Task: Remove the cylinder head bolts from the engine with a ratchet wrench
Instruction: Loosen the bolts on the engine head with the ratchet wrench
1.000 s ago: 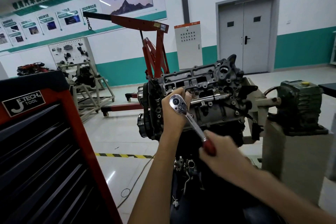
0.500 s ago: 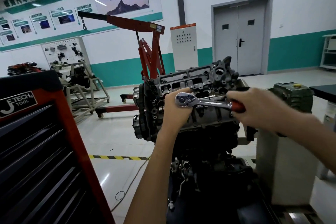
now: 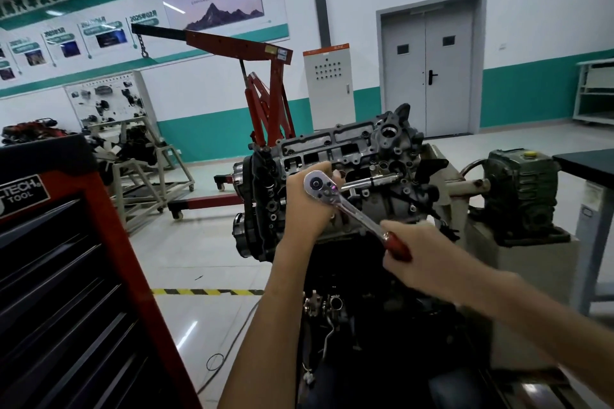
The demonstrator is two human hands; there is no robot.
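Left hand (image 3: 307, 209) was curled around the round head end of the long chrome ratchet wrench (image 3: 352, 211) with a dark red grip, its fingers wrapped behind the head and holding it against the side of the engine. The right hand (image 3: 422, 252) was clamped in a fist around the red grip, lower and to the right, so the wrench handle slanted down from the head toward the person.

From the wrench head a slim chrome extension bar (image 3: 372, 181) ran off to the right and slightly up, and its far end went into a recess in the bare grey cast-metal engine (image 3: 352, 149). What it met inside the recess could not be made out. The engine lay tipped on its side, with its open top face and many bolt holes turned toward the camera. It was carried on a beige stand whose dark green gearbox with a yellow cap (image 3: 518, 196) sat to the right.

A red and black drawer tool cabinet (image 3: 66, 276) with a white brand plate filled the lower left. Behind the engine stood a red engine hoist (image 3: 265, 100) with a black boom and hanging chain. Further back, a pale grey electrical cabinet (image 3: 329, 86) stood against the white and teal wall beside a grey double door (image 3: 428, 70). A strip of yellow and black floor tape (image 3: 206, 291) crossed the glossy floor between the tool cabinet and the person's left forearm.
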